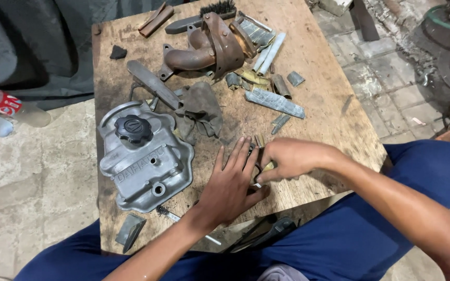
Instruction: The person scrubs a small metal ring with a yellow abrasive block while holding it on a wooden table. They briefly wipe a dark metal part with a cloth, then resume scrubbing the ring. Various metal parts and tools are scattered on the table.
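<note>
Wooden board (319,99) under engine cover (144,156), rag (201,109)

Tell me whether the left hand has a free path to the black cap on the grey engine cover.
Probably yes. The left hand lies flat on the board just right of the engine cover, and nothing stands between it and the black cap.

The worktop (319,99) is tan wood, stained with darker brown blotches. The engine cover (144,164) is dull silver-grey, and its round cap (133,129) is black. The pipe fitting (204,49) is rust-brown all over. A rag (200,110) is drab grey-brown. The flat strips (274,102) are pale blue-grey, scuffed and streaked. The brush (217,8) has black bristles. The trousers (350,239) are deep blue. The bottle (6,106) carries a red label. The floor (32,187) is mottled grey.
</note>
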